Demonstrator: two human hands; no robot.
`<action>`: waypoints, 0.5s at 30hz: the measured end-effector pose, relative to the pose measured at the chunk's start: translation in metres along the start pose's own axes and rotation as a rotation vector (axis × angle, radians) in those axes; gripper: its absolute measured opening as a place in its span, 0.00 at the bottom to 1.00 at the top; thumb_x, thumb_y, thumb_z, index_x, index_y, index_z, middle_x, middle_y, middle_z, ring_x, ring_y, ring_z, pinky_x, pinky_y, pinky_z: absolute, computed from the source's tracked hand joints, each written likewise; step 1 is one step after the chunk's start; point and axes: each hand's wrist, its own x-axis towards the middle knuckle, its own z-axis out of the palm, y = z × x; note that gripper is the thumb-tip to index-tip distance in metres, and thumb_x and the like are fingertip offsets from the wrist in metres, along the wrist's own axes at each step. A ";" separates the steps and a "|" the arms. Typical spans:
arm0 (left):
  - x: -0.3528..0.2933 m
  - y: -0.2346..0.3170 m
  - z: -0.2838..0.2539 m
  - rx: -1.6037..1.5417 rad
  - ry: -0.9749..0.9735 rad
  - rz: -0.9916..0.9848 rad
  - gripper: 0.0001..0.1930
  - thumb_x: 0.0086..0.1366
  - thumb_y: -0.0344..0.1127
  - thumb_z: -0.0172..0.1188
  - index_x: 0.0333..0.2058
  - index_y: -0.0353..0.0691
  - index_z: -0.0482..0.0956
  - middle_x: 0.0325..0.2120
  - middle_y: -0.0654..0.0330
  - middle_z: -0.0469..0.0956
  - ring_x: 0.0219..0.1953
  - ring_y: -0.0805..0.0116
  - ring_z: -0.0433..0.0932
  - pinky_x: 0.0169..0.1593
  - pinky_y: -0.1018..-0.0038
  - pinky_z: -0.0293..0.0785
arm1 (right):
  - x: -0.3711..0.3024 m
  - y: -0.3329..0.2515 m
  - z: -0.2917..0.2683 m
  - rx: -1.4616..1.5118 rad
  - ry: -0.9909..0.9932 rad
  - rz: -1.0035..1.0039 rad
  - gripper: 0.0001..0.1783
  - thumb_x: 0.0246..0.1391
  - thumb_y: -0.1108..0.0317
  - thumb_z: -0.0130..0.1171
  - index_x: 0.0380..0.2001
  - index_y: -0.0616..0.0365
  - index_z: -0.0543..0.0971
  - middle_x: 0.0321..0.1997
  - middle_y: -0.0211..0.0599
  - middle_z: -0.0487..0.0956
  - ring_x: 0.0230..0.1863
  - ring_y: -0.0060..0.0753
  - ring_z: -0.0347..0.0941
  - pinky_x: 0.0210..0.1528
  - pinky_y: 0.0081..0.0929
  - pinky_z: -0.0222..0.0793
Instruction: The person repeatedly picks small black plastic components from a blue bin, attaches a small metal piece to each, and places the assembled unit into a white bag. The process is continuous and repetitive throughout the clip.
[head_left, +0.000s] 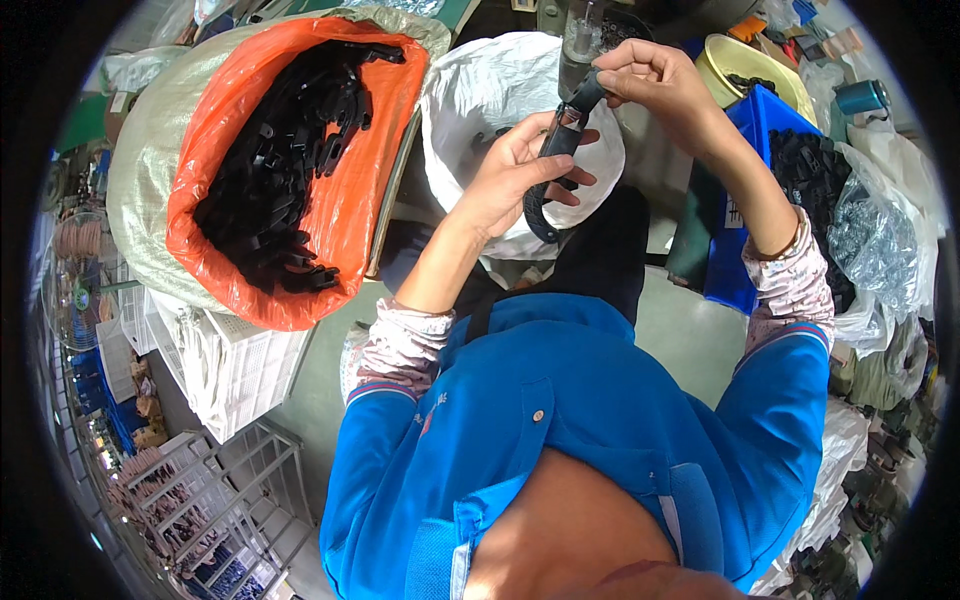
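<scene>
My left hand (497, 180) is closed around a black curved plastic handle (539, 205), whose hooked end points down toward me. A shiny, narrower section shows near its top. My right hand (660, 88) pinches a small black plastic piece (588, 92) at the handle's upper end, and the two parts touch there. Whether they are joined I cannot tell. Below both hands, an open white sack (470, 95) stands between my knees, with some dark pieces partly hidden inside it.
On the left, a large woven sack with an orange plastic liner (395, 110) holds many black plastic parts (285, 160). A blue crate (733, 235) of black parts and a yellow basin (722, 58) stand at the right. White baskets (245, 375) sit at lower left.
</scene>
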 end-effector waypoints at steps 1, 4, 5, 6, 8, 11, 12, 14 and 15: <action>0.000 -0.001 0.000 -0.004 -0.001 0.003 0.22 0.61 0.23 0.54 0.55 0.35 0.62 0.50 0.49 0.70 0.39 0.59 0.79 0.33 0.72 0.79 | 0.001 0.000 -0.001 -0.027 -0.003 0.008 0.12 0.52 0.65 0.62 0.37 0.61 0.78 0.33 0.31 0.79 0.34 0.18 0.73 0.39 0.18 0.68; 0.000 -0.003 -0.001 -0.015 -0.005 -0.008 0.23 0.61 0.23 0.54 0.55 0.35 0.62 0.50 0.48 0.70 0.39 0.59 0.79 0.32 0.73 0.79 | 0.002 -0.001 -0.002 -0.082 -0.020 0.032 0.11 0.52 0.66 0.61 0.37 0.61 0.78 0.31 0.29 0.79 0.33 0.17 0.72 0.38 0.18 0.69; 0.000 -0.003 -0.001 -0.017 -0.003 -0.010 0.23 0.61 0.23 0.54 0.55 0.35 0.62 0.49 0.48 0.71 0.39 0.58 0.79 0.32 0.73 0.79 | 0.002 -0.001 -0.002 -0.083 -0.031 0.040 0.11 0.53 0.67 0.61 0.37 0.60 0.78 0.31 0.28 0.78 0.33 0.15 0.72 0.38 0.17 0.69; -0.001 -0.003 -0.001 -0.020 -0.002 -0.011 0.22 0.61 0.23 0.54 0.55 0.35 0.62 0.49 0.48 0.71 0.39 0.58 0.79 0.32 0.73 0.79 | 0.002 -0.002 -0.002 -0.084 -0.041 0.049 0.10 0.53 0.67 0.61 0.38 0.60 0.78 0.31 0.27 0.78 0.32 0.14 0.72 0.39 0.17 0.69; -0.002 -0.003 0.000 -0.026 0.001 -0.006 0.22 0.62 0.24 0.54 0.54 0.35 0.61 0.49 0.47 0.71 0.39 0.58 0.79 0.31 0.73 0.79 | 0.003 -0.004 0.001 -0.125 -0.053 0.067 0.10 0.53 0.68 0.60 0.38 0.60 0.78 0.31 0.27 0.78 0.32 0.14 0.72 0.39 0.17 0.69; -0.001 -0.003 0.002 -0.029 -0.002 0.013 0.21 0.62 0.24 0.54 0.53 0.35 0.61 0.49 0.47 0.71 0.39 0.57 0.79 0.30 0.73 0.79 | 0.004 -0.003 0.005 -0.143 -0.057 0.076 0.10 0.53 0.68 0.60 0.37 0.60 0.78 0.30 0.28 0.78 0.32 0.15 0.71 0.39 0.17 0.70; -0.001 -0.003 0.002 -0.025 -0.003 0.017 0.21 0.62 0.24 0.54 0.53 0.36 0.61 0.49 0.47 0.71 0.39 0.57 0.79 0.30 0.73 0.79 | 0.005 -0.003 0.005 -0.142 -0.055 0.077 0.10 0.53 0.68 0.60 0.37 0.60 0.78 0.30 0.28 0.78 0.31 0.15 0.71 0.39 0.17 0.70; -0.001 -0.003 0.000 -0.022 -0.005 0.021 0.20 0.62 0.25 0.54 0.52 0.35 0.61 0.49 0.47 0.72 0.39 0.57 0.80 0.29 0.74 0.79 | 0.004 -0.005 0.006 -0.142 -0.078 0.105 0.10 0.54 0.68 0.60 0.37 0.61 0.77 0.30 0.28 0.78 0.31 0.15 0.71 0.38 0.18 0.70; -0.001 -0.003 0.000 -0.022 -0.006 0.020 0.20 0.62 0.25 0.53 0.52 0.35 0.61 0.48 0.47 0.72 0.39 0.57 0.80 0.29 0.74 0.79 | 0.004 -0.005 0.006 -0.142 -0.089 0.119 0.10 0.54 0.68 0.60 0.37 0.61 0.77 0.30 0.28 0.78 0.31 0.15 0.71 0.38 0.18 0.70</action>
